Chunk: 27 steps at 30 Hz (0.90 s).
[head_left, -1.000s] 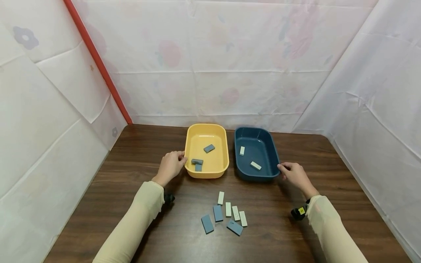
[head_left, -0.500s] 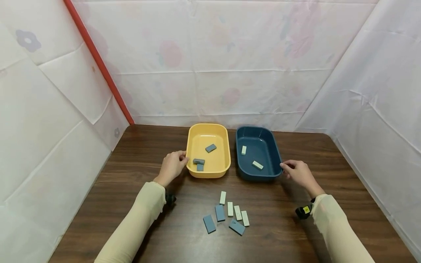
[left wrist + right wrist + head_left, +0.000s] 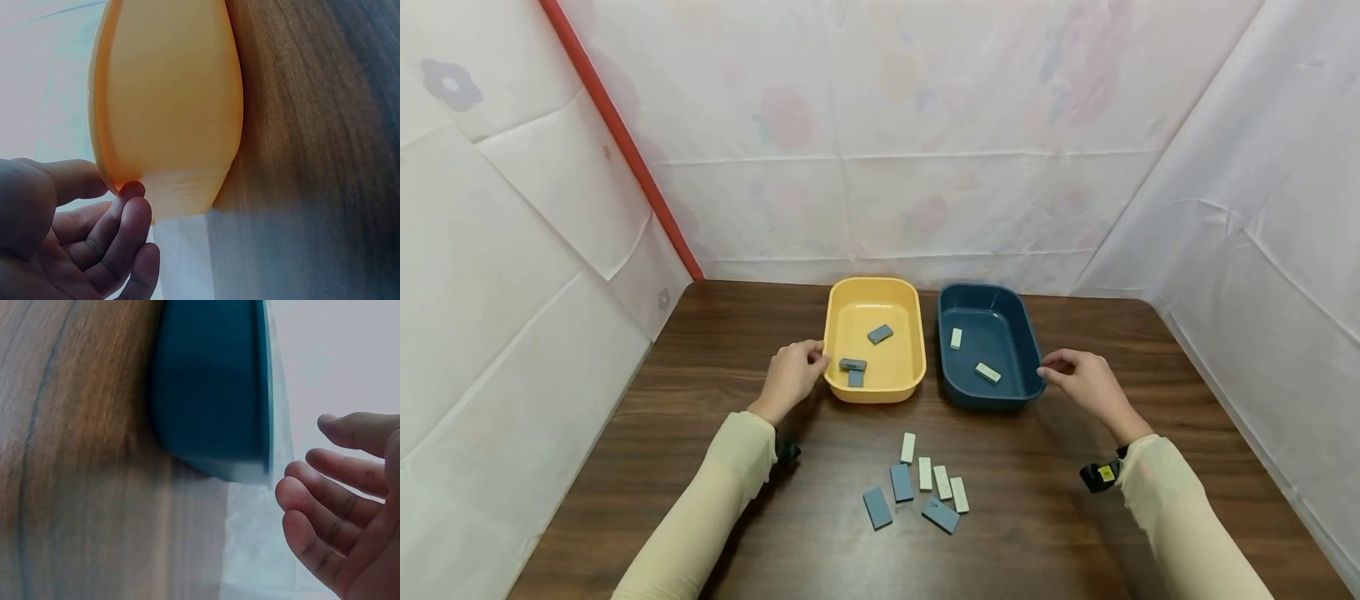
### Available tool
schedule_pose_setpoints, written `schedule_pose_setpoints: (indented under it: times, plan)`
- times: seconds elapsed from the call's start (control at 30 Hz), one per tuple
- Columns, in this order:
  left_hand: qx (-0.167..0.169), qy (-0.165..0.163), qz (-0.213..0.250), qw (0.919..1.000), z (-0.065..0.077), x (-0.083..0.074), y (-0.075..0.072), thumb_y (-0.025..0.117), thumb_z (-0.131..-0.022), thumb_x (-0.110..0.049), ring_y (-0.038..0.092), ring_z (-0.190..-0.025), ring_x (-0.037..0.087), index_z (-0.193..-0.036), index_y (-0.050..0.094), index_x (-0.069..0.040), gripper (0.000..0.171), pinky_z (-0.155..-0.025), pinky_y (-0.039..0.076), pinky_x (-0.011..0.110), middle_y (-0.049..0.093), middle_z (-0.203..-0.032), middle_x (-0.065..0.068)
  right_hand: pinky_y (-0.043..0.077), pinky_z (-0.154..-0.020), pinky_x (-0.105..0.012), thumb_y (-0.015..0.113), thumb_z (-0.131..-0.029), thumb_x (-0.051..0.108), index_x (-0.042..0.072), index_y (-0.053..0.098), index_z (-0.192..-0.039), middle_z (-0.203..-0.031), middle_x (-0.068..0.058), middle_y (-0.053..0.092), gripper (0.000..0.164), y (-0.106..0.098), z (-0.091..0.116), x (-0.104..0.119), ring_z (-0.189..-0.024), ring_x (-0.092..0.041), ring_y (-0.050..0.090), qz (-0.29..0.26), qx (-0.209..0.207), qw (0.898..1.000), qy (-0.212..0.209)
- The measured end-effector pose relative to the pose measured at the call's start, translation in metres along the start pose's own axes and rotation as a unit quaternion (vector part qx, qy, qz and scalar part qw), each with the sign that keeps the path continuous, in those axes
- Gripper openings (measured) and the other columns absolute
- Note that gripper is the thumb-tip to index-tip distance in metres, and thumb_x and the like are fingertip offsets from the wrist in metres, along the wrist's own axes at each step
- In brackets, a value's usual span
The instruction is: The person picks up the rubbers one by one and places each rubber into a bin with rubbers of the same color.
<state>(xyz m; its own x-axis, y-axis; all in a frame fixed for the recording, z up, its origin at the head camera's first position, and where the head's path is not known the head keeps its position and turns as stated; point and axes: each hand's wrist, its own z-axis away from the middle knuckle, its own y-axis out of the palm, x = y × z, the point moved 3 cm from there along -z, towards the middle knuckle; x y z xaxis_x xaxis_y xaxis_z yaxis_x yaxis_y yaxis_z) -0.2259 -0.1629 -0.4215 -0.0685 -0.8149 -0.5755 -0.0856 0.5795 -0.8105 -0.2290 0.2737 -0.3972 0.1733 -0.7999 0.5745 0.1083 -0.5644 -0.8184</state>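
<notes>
My left hand (image 3: 792, 377) pinches the left rim of a yellow plastic tub (image 3: 912, 333), thumb on the rim and fingers under it in the left wrist view. Three blue-grey blocks (image 3: 880, 334) lie inside that tub. On the right, my right hand (image 3: 1086, 383) is beside a dark blue tub (image 3: 1000, 321). Its fingers (image 3: 312, 500) are parted and hold nothing, and a gap shows between them and the rim in the right wrist view. Inside the blue tub rest two pale green blocks (image 3: 988, 372).
Several pale blocks (image 3: 925, 474) and three flat blue-grey blocks (image 3: 877, 508) lie on the brown wooden table (image 3: 1037, 533) in front of the tubs. A patterned white sheet (image 3: 880, 125) hangs behind, and a red strip (image 3: 617, 133) runs down the left corner.
My right hand has loosened from the blue tub's rim and drawn slightly up and to the right. My left hand keeps hold of the yellow tub.
</notes>
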Motion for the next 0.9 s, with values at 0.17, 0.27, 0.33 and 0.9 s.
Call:
schedule_pose_setpoints:
  times: [0.17,0.27,0.33,0.9]
  plan:
    - [0.004,-0.005,0.003,1.0000,-0.001,-0.001,-0.001,0.063,-0.095,-0.019,0.061,-0.075,0.020,-0.125,0.064,0.002,0.037,-0.070,0.050,0.035,0.073,-0.100,0.014,0.048,-0.063,-0.029,0.063,-0.095,0.022,0.002,0.070,-0.107,-0.090,-0.011,0.070,0.024,-0.005,-0.004,0.017,-0.071,-0.015,0.058,0.031,0.007,0.999,-0.044]
    - [0.007,-0.007,0.004,0.9999,-0.001,0.000,0.000,0.062,-0.095,-0.019,0.061,-0.075,0.020,-0.126,0.063,0.002,0.037,-0.069,0.049,0.034,0.073,-0.100,0.014,0.048,-0.061,-0.028,0.064,-0.094,0.019,0.002,0.071,-0.105,-0.086,-0.008,0.070,0.021,-0.005,-0.004,0.028,-0.070,-0.013,0.057,0.036,0.013,0.997,-0.070]
    - [0.010,-0.007,0.005,0.9999,0.000,0.000,0.000,0.062,-0.095,-0.019,0.061,-0.074,0.020,-0.126,0.063,0.002,0.038,-0.069,0.049,0.034,0.073,-0.101,0.014,0.048,-0.061,-0.027,0.065,-0.093,0.018,0.003,0.071,-0.103,-0.085,-0.006,0.070,0.019,-0.004,-0.003,0.035,-0.070,-0.012,0.058,0.039,0.019,0.995,-0.088]
    - [0.000,-0.003,0.009,1.0000,0.000,0.002,0.001,0.063,-0.094,-0.018,0.064,-0.078,0.022,-0.125,0.064,0.002,0.036,-0.071,0.050,0.036,0.073,-0.098,0.012,0.048,-0.062,-0.024,0.071,-0.089,0.023,0.005,0.072,-0.103,-0.079,0.004,0.066,0.023,0.024,0.010,0.067,-0.070,-0.004,0.056,0.062,0.100,0.979,-0.168]
